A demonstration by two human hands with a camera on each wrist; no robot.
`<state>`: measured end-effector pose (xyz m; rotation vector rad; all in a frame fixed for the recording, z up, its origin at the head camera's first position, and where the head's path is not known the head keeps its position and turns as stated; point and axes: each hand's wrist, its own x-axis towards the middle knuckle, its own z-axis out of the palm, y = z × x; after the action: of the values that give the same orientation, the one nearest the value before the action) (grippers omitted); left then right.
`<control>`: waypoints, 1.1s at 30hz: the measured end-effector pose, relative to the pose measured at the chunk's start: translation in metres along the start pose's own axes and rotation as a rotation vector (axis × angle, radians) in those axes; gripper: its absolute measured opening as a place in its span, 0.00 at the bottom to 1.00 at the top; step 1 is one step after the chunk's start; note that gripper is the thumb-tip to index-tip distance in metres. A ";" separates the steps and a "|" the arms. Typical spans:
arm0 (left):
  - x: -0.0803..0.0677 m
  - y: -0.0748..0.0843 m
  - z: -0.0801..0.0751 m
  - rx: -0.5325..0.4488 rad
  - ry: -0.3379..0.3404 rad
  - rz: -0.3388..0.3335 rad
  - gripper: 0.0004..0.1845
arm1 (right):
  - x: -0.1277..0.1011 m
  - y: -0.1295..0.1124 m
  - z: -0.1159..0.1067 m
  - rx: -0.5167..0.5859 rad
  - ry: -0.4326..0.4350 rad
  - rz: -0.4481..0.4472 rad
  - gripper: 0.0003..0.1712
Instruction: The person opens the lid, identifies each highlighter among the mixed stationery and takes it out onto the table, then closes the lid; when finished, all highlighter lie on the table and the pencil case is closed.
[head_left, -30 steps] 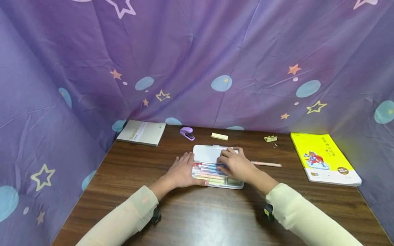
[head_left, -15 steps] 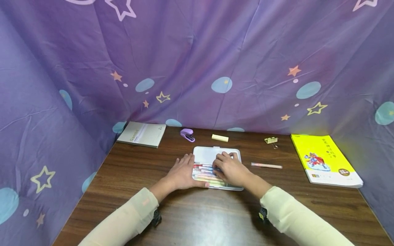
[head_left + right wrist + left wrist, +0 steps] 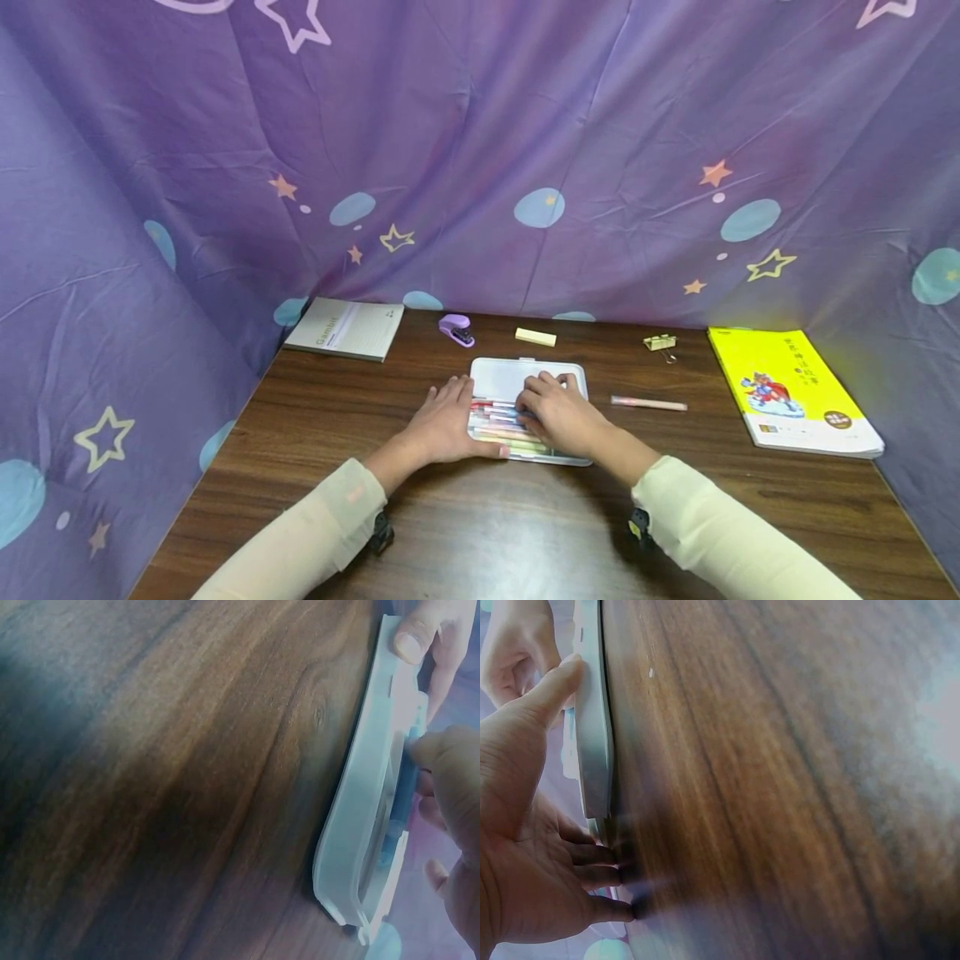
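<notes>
A white pencil case [image 3: 501,377] lies opened out on the table, its lid folded back. Several colored pens [image 3: 501,426] fill its near half. My left hand [image 3: 444,423] steadies the case's left end with straight fingers; in the left wrist view its thumb [image 3: 564,673] rests on the near rim. Over the case, my right hand [image 3: 561,412] pinches a blue pen [image 3: 405,784] between thumb and fingers, as the right wrist view shows. The pen lies along the case, partly hidden by the hand. A pink-and-beige pen [image 3: 648,403] lies apart, right of the case.
Along the back are a grey notebook [image 3: 348,327], a purple stapler [image 3: 457,329], a yellow sticky-note pad [image 3: 536,337] and a gold binder clip [image 3: 660,342]. A yellow book [image 3: 791,387] lies at the right. Purple curtain [image 3: 480,167] encloses the table.
My right hand has shifted slightly left and toward me over the case, uncovering the end of the pink-and-beige pen. Little differs from half a second ago. The left hand stays put.
</notes>
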<state>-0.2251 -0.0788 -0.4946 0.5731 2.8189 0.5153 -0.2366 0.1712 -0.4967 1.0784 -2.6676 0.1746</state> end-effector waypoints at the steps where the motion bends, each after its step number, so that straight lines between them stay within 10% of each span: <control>1: 0.000 0.000 0.000 0.000 0.001 0.001 0.78 | 0.000 0.000 0.000 -0.008 0.004 -0.003 0.08; 33: -0.001 0.000 0.001 0.005 -0.002 0.001 0.78 | -0.059 0.070 -0.026 -0.210 0.182 -0.058 0.14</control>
<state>-0.2241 -0.0787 -0.4957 0.5756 2.8193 0.5080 -0.2393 0.2661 -0.4896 1.0192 -2.4277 -0.0180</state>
